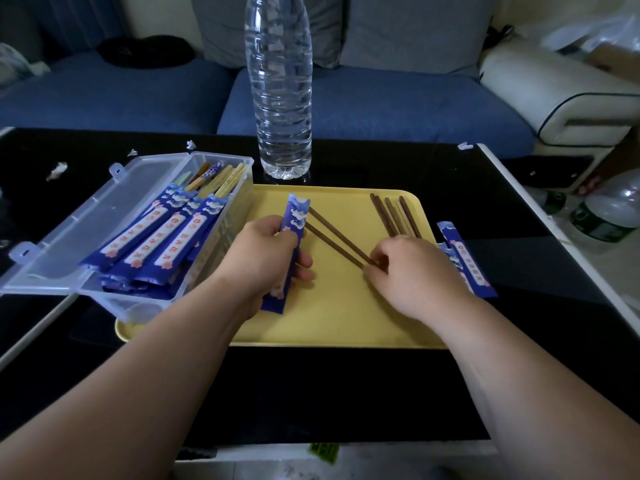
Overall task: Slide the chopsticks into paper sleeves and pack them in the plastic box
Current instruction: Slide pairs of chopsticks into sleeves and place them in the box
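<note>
While the left hand (265, 258) curls round a flimsy blue paper sleeve (296, 220) at centre frame, the right hand (415, 275) pinches the near ends of two light, stiff chopsticks (341, 236), their tips at the sleeve's mouth, which I'd hold gently near its opening.

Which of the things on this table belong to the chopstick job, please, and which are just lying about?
Job: sleeve in left hand, chopstick pair in right hand, loose chopsticks, spare sleeves, plastic box, yellow tray.
Lying about: water bottle, paper scraps.
</note>
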